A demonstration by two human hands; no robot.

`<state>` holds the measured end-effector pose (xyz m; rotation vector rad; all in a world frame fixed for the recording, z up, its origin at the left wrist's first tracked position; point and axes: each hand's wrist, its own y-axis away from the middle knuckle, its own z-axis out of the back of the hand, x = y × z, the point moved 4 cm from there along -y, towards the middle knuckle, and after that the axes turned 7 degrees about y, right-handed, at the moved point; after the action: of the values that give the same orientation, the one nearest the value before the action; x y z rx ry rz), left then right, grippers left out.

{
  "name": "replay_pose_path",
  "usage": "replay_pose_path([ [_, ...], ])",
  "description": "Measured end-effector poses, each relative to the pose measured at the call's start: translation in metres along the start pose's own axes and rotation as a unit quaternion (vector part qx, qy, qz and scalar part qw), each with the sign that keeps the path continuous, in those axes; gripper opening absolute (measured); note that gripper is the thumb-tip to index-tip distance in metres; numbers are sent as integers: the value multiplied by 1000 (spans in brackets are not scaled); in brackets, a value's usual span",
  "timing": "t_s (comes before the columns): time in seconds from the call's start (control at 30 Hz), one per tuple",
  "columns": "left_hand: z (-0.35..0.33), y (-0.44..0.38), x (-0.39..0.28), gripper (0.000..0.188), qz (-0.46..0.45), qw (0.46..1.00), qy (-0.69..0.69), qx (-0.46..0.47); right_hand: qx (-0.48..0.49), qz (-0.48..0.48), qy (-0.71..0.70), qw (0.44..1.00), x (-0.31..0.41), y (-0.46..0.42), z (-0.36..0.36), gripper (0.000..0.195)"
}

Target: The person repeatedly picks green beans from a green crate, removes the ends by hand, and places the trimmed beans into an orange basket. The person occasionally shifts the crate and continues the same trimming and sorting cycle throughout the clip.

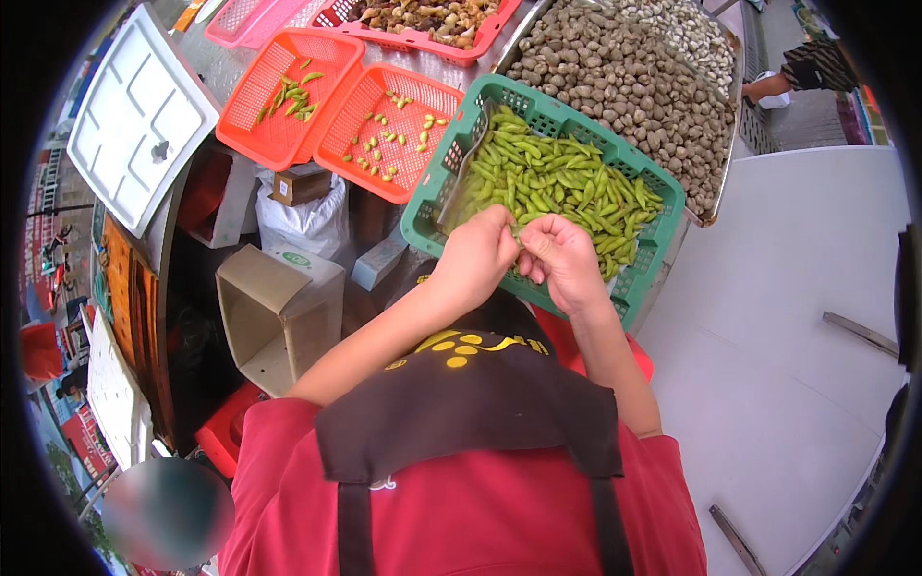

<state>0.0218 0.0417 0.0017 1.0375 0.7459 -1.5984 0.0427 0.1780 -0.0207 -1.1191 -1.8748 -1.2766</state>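
Over the near side of a green plastic basket point(652, 189) my two hands meet at the fingertips. Between them a small green pod point(516, 232) shows, mostly hidden by the fingers. My left hand point(481, 248) pinches it from the left, and my right hand point(558, 258) from the right. Below and beyond them, a heap of green soybean pods point(547, 176) fills much of the basket. Left of it, a red mesh basket point(335, 162) holds scattered shelled green beans point(390, 136). A second red basket point(245, 119) contains several pods point(294, 97).
A metal tray point(736, 93) of brown shellfish point(627, 86) stands behind the green basket. A white panel point(785, 288) lies at right. An open cardboard box point(281, 309) sits at lower left, near a white foam lid point(140, 115). Another person's arm point(771, 86) appears at upper right.
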Motion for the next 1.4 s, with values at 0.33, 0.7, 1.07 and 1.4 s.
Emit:
replay_pose_path([
  [0.33, 15, -9, 9, 12, -149, 973, -163, 66, -110, -50, -85, 989, -26, -23, -12, 8],
  [0.7, 107, -21, 46, 20, 61, 995, -75, -25, 25, -164, -297, 940, -5, -55, -71, 39],
  [1.07, 271, -88, 144, 34, 41, 966, -10, -254, 128, 39, -109, 985, 55, -119, -133, 78],
  [1.4, 175, -62, 66, 54, -117, 974, -143, -129, -115, 86, -20, 989, 38, -16, -22, 40],
])
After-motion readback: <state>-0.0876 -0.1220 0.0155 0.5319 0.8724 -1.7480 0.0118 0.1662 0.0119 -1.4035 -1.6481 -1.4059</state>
